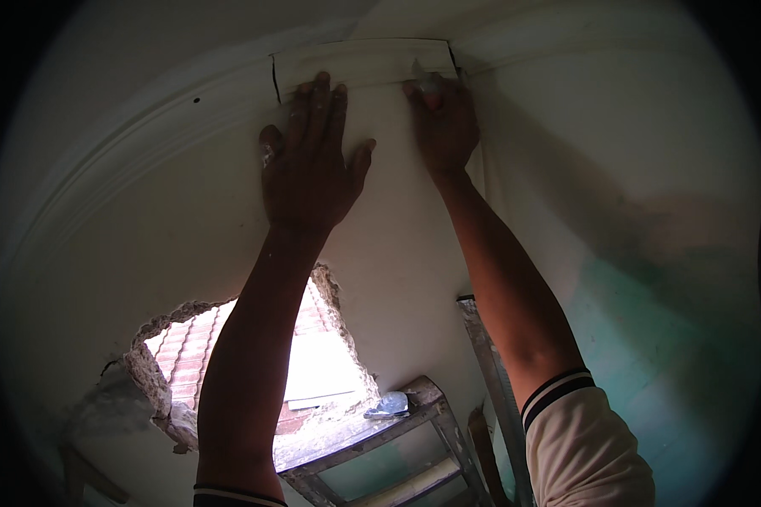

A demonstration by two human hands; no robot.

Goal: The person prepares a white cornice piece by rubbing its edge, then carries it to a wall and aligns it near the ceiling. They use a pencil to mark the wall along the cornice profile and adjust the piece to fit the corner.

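Observation:
My left hand lies flat against the white wall with its fingers spread, the tips reaching the lower edge of a pale cornice piece. A dark gap shows at each end of that piece. To the right, my right hand is closed around a small tool with a short light blade, perhaps a putty knife. Its blade points up at the cornice, near the piece's right end. My fingers hide most of the handle, though a reddish bit of it shows. White smears mark a finger of my left hand.
Below my left forearm a rough-edged hole opens through the wall onto a tiled roof. A ladder stands at the lower middle, with a bluish crumpled thing by its top. The right wall is partly green.

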